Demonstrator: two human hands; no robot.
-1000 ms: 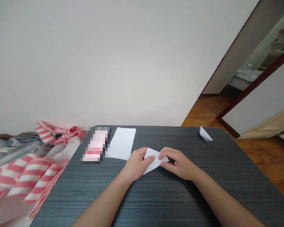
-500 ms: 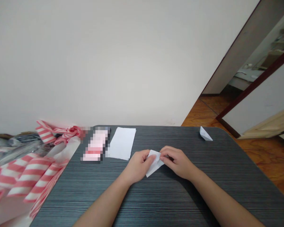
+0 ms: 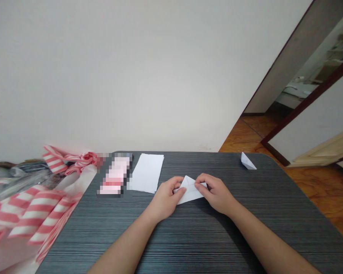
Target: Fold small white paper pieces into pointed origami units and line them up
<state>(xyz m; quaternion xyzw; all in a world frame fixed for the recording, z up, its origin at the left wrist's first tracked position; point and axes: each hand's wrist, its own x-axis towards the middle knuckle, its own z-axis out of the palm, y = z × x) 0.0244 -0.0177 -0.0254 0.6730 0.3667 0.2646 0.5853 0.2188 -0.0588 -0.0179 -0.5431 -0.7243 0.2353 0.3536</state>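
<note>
Dark tabletop (image 3: 165,243), fingers (image 3: 178,195) holding paper (image 3: 190,194), pixelated item (image 3: 114,176)

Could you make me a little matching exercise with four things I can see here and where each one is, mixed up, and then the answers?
1. Peaked folded paper
2. White paper sheets
3. Boat-like folded paper
4. Pink-and-white striped cloth

A. Near the far right corner of the table
B. Beyond the table's left edge
C. Held in the left hand and right hand
D. Lying flat on the table, beyond the left hand

Pairs: 1-C, 2-D, 3-A, 4-B
</note>
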